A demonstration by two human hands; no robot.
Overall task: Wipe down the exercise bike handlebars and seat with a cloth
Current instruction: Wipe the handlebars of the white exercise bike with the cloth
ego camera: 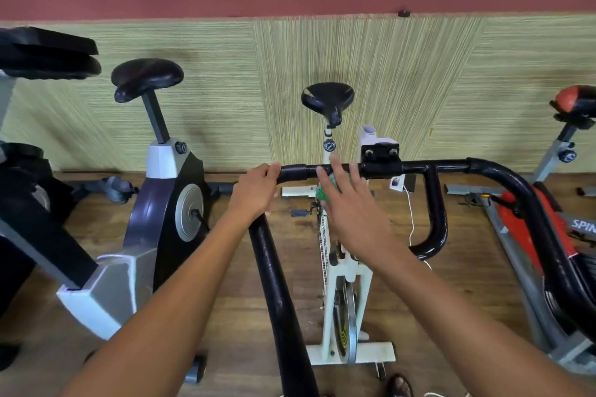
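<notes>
My left hand [256, 188] grips the bend of the black handlebars [416, 167], fingers curled over the top. My right hand [346, 200] lies flat on the cross section with fingers straight and slightly spread, pressing a green cloth [323, 195] against the bar; only a small bunch of cloth shows under the palm. The seat [327, 98] stands beyond the bars, well apart from both hands and not yet touched. Risks, in my judgement: the cloth is held by pressure alone, so a fast stroke could let it slide out and drop to the wooden floor [245, 325]. The black clamp [380, 155] at the middle of the bar, with its two bolts, could snag the cloth or my fingertips as the wipe runs toward it. A white cable [412, 217] hangs just below the bar beside the clamp; catching it could pull it loose. Legible writing: the letters "SPIN", cut off by the frame edge, on the red bike [529, 229] to my right. The white bike's markings are too small to read.
</notes>
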